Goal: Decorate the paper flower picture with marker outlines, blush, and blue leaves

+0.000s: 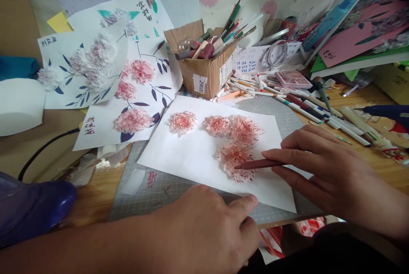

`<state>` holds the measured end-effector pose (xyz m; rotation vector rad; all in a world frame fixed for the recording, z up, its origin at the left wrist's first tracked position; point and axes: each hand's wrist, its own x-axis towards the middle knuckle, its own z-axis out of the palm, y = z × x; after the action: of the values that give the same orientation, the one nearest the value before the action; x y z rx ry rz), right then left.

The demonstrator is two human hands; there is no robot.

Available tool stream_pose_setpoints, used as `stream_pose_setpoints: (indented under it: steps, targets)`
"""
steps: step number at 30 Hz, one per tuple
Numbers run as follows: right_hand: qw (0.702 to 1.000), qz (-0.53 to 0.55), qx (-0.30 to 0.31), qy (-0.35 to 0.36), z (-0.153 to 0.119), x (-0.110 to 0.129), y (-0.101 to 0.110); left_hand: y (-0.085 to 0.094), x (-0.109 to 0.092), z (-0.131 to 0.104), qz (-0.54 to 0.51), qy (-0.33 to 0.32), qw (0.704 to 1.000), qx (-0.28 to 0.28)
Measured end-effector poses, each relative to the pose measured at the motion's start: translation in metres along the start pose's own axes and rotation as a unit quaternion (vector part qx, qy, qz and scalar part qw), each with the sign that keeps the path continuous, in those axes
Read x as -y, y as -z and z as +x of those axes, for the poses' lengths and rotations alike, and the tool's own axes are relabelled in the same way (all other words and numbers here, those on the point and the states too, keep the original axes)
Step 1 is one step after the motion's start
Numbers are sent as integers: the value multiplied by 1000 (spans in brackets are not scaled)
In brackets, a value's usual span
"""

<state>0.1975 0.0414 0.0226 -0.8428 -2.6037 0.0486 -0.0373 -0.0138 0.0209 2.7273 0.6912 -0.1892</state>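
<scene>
A white sheet of paper (188, 154) bears several fluffy flowers made of pink and red-tipped shreds. My right hand (322, 167) pinches slim dark-red tweezers (258, 163), whose point touches the lowest paper flower (234, 159). Above that flower sit a joined pair, and another flower (182, 122) lies apart at the left. My left hand (211, 218) rests at the sheet's near edge with the index finger stretched out and the others curled under, partly hidden. I see nothing held in it. Beneath the sheet is a grey cutting mat (134, 197).
A cardboard box (201, 73) full of pens and tools stands behind the sheet. Loose markers (306, 108) spread to the right, near a blue glue gun (390, 114). Finished flower pictures (105, 112) lean at the left, and a purple object (32, 206) sits front left.
</scene>
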Motion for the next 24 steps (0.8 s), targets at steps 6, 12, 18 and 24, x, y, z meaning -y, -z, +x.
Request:
stream_pose_setpoints:
  steps: [6,12,18,24]
  targets:
    - [1000,-16,-15,-14,1,0,-1,3,1,0,29,-18,999,27]
    - [1000,-21,2,-11,5,1,-1,0,2,0,39,-11,999,28]
    - [998,-12,-57,-34,6,-9,-2,0,2,1,74,-26,997,25]
    - [1000,-14,-2,6,12,0,-9,-1,1,1,62,-18,998,22]
